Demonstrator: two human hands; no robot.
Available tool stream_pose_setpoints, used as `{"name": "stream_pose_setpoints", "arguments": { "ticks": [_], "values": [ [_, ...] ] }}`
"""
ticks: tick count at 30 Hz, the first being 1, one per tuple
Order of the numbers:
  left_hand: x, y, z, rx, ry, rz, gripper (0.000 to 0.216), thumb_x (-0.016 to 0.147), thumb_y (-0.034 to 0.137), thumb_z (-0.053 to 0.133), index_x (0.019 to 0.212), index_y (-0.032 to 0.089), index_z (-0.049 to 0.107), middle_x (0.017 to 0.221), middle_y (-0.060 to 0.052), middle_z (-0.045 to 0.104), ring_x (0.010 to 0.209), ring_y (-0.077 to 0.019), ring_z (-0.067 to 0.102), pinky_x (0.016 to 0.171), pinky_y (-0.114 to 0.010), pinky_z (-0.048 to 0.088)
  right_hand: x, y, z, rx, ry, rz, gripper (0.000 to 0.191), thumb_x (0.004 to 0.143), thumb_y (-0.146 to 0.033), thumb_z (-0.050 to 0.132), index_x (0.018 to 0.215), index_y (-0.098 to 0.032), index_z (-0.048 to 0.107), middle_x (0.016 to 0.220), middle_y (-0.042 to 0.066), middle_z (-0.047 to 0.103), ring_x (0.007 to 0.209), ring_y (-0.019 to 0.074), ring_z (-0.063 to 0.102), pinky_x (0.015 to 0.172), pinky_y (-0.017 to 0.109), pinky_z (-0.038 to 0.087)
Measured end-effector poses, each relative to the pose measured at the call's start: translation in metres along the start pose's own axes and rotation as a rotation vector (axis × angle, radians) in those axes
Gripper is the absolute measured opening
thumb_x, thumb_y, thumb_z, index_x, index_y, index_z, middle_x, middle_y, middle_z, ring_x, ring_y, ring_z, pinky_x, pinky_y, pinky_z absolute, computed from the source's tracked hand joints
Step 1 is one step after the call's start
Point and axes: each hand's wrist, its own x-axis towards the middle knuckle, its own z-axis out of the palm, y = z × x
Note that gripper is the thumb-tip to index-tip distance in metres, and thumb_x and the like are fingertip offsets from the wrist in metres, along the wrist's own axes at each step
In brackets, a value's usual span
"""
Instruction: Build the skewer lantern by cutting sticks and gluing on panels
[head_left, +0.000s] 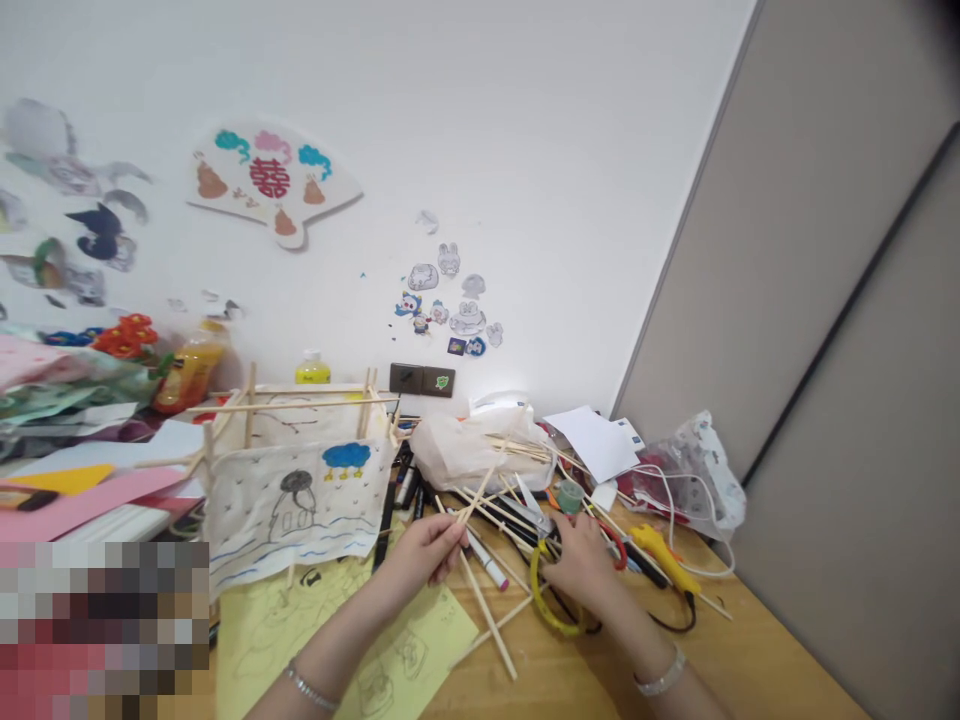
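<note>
Sticks [487,616] on wooden table [562,685], white wall [510,120] behind

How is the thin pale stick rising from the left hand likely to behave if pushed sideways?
The stick looks straight above the left hand, so it is probably stiff rather than floppy. Being so slender, it is likely light and might snap if bent hard.

One head cam, 1st-person POV, facing fwd & slightly down, desk [750,650] + hands [429,550] nr, wall [525,130] in bkgd
</note>
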Motion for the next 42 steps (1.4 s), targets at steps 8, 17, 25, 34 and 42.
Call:
{"name": "stream_pose_setpoints", "arguments": {
  "ticks": [8, 17, 25, 34, 42],
  "values": [
    [-0.009, 0.027, -0.014, -0.007, 0.048, 0.078, 0.055, 0.067, 0.071, 0.048, 0.071, 0.016, 0.051, 0.046, 0.009, 0.037, 0.042, -0.0061, 0.032, 0.044, -0.021, 0.022, -0.022, 0.015, -0.027, 0.36, 0.16, -0.087, 0.047, 0.061, -0.023, 0.059, 0.108, -0.02, 0.06, 0.098, 0.009, 0.059, 0.098, 0.0289, 0.054, 0.087, 0.041, 0.043],
    [-0.023, 0.065, -0.014, -0.066, -0.16, 0.054, 0.049, 0.071, 0.063, 0.053, 0.071, 0.014, 0.054, 0.045, 0.01, 0.035, 0.039, -0.0037, 0.022, 0.041, -0.02, 0.015, -0.041, 0.006, -0.004, 1.19, -0.257, -0.339, 0.057, 0.074, -0.044, 0.063, 0.128, -0.029, 0.051, 0.134, 0.01, 0.05, 0.119, 0.0284, 0.05, 0.097, 0.043, 0.041],
    [-0.014, 0.083, -0.015, 0.17, -0.284, -0.06, 0.037, 0.073, 0.05, 0.052, 0.062, 0.015, 0.054, 0.043, 0.006, 0.042, 0.036, -0.0052, 0.032, 0.039, -0.02, 0.022, -0.017, -0.026, -0.007, 1.318, -0.36, -0.482, 0.059, 0.078, -0.047, 0.062, 0.133, -0.03, 0.047, 0.137, 0.009, 0.048, 0.125, 0.0263, 0.045, 0.103, 0.042, 0.035],
    [0.004, 0.081, -0.008, 0.179, -0.218, -0.024, 0.039, 0.073, 0.054, 0.052, 0.06, 0.018, 0.049, 0.043, 0.008, 0.039, 0.037, -0.0055, 0.029, 0.039, -0.02, 0.021, -0.021, -0.022, -0.009, 1.346, -0.415, -0.465, 0.062, 0.08, -0.056, 0.056, 0.135, -0.032, 0.04, 0.132, 0.009, 0.05, 0.122, 0.0263, 0.046, 0.1, 0.041, 0.037],
    [0.001, 0.079, -0.005, 0.299, -0.264, 0.014, 0.042, 0.076, 0.054, 0.049, 0.056, 0.017, 0.051, 0.044, 0.005, 0.037, 0.041, -0.0073, 0.03, 0.04, -0.02, 0.022, -0.026, -0.034, -0.024, 1.253, -0.372, -0.419, 0.075, 0.065, -0.067, 0.064, 0.124, -0.026, 0.042, 0.113, 0.008, 0.052, 0.102, 0.025, 0.05, 0.085, 0.036, 0.043]
  ]
}}
